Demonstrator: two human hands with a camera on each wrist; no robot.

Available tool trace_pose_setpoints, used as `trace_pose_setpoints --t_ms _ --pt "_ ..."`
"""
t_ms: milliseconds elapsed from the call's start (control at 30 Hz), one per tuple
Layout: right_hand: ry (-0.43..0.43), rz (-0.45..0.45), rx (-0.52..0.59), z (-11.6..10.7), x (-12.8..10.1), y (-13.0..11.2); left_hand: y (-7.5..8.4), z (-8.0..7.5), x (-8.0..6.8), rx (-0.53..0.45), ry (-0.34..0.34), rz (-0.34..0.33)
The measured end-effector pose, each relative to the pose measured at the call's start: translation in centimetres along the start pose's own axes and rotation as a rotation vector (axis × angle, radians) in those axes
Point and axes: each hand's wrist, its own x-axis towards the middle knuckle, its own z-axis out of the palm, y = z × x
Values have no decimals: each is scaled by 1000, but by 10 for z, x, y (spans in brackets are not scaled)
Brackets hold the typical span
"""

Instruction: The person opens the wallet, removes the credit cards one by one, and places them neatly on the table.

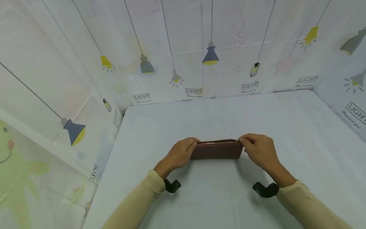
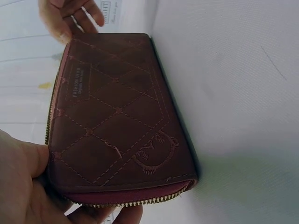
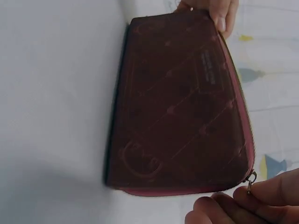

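Pale blue table (image 1: pixel 286 127) fills middle. White cloth walls (image 1: pixel 186 31) stand on three sides. Painted hanging lamps (image 1: pixel 210 55), blue, grey, yellow. Small "LIGHT" words (image 1: pixel 193 91) along bottom. Green cartoon animal (image 1: pixel 17 159) far left. Soft, even light.

The right-wrist view was blurred, so the wallet (image 3: pixel 180 102) stitching and label could not be read. Its lower right edge cut off the right hand (image 3: pixel 243 205), only fingertips showing.

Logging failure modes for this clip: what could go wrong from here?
The wallet stands on its long edge on the table, steadied only at its ends, so it may tip flat if the left hand lets go. The right hand pinches just the small zipper pull; fingers may slip off it.
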Motion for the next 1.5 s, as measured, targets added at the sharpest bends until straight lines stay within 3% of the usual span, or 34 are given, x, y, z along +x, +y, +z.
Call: trace_pose_setpoints --t_ms 300,533,1000,1500 --pt "-123 186 258 -4 1 19 -3 0 -1 -25 6 7" --pt "-205 292 349 -2 1 27 -4 3 -1 -36 11 18" --pt "-218 349 445 3 2 35 -6 8 0 -47 19 26" --pt "-146 285 434 0 -1 11 -3 6 -2 13 40 28"
